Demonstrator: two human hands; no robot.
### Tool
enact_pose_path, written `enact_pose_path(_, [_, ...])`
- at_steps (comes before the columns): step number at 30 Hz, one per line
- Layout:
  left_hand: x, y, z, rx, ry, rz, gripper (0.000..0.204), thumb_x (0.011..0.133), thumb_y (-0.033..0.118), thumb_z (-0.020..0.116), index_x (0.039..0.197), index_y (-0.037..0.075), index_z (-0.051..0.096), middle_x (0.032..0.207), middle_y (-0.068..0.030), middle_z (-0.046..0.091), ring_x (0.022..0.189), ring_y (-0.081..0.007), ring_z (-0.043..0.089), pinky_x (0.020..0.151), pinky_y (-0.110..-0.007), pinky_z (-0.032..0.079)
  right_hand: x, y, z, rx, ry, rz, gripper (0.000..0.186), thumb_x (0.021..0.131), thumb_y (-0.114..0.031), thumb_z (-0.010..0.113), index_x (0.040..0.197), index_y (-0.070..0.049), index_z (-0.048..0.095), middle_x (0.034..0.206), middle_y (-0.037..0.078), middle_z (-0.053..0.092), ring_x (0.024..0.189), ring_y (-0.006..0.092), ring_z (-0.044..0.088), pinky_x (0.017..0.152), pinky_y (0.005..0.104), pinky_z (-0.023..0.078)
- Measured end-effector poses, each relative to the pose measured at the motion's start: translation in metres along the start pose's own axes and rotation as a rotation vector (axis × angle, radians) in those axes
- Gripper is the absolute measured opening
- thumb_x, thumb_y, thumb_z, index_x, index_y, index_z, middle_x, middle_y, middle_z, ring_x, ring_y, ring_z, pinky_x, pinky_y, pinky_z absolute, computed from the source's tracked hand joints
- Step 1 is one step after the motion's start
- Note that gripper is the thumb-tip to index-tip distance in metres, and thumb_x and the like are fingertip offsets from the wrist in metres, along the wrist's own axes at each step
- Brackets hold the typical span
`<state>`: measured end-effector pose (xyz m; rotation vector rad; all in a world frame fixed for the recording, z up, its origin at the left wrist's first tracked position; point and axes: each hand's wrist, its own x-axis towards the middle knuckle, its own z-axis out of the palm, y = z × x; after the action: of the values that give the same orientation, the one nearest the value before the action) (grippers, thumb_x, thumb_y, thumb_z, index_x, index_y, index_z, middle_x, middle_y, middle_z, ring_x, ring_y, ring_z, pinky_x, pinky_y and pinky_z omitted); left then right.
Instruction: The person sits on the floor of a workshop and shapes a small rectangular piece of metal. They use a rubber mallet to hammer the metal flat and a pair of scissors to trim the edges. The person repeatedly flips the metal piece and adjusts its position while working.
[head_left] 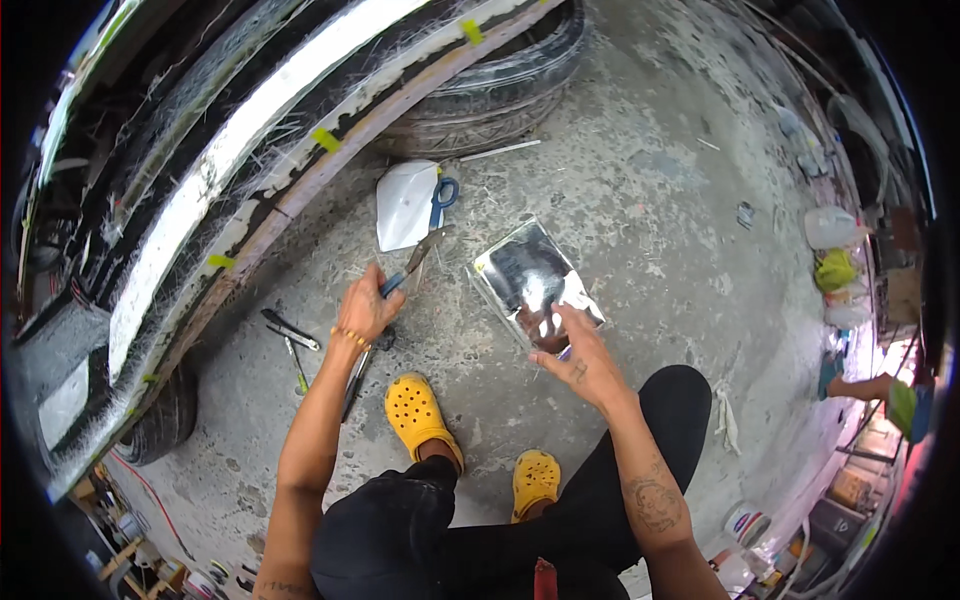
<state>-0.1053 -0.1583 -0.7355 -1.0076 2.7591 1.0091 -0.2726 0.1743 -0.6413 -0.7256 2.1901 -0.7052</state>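
Observation:
My left hand [367, 305] is closed around a blue-handled tool [397, 278] with a dark, flat metal head; its exact kind I cannot make out. The head points up and right, near blue-handled scissors [443, 205] and a white sheet [405, 208] on the floor. My right hand [585, 362] grips the lower right part of a shiny silver rectangular pack [530, 270], fingers over its top and thumb at the near edge. Its mirror-like surface reflects the hand. Whether the pack rests on the floor is unclear.
A long, curved panel [250, 120] with frayed fibre edges and yellow-green tape spans the upper left, by stacked tyres [500, 90]. A utility knife [290, 330] lies left of my yellow clogs [415, 410]. Another person's leg [862, 387] shows at the right, near plastic jugs [832, 228].

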Motion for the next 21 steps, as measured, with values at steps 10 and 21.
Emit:
enact_pose_path(10, [-0.11, 0.096, -0.123, -0.882, -0.503, -0.213, 0.017, 0.097, 0.014, 0.067, 0.099, 0.006, 0.053, 0.067, -0.0024, 0.061, 0.055, -0.0092, 0.055, 0.052, -0.025, 0.044, 0.019, -0.056, 0.02, 0.14, 0.242, -0.257, 0.123, 0.07, -0.042, 0.091, 0.163, -0.016, 0.016, 0.169, 0.012, 0.011, 0.156, 0.0373, 0.009, 0.124, 0.0515, 0.026])
enact_pose_path(21, [-0.157, 0.123, -0.186, -0.892, -0.57, -0.218, 0.016, 0.1, 0.015, 0.063, 0.104, -0.001, 0.061, 0.084, -0.0112, 0.071, 0.068, -0.0149, 0.065, 0.065, -0.028, 0.051, 0.024, -0.089, 0.032, 0.308, -0.111, -0.476, 0.053, 0.091, -0.043, 0.074, 0.13, -0.01, 0.061, 0.124, 0.014, 0.063, 0.125, 0.0301, 0.056, 0.104, 0.0418, 0.045])
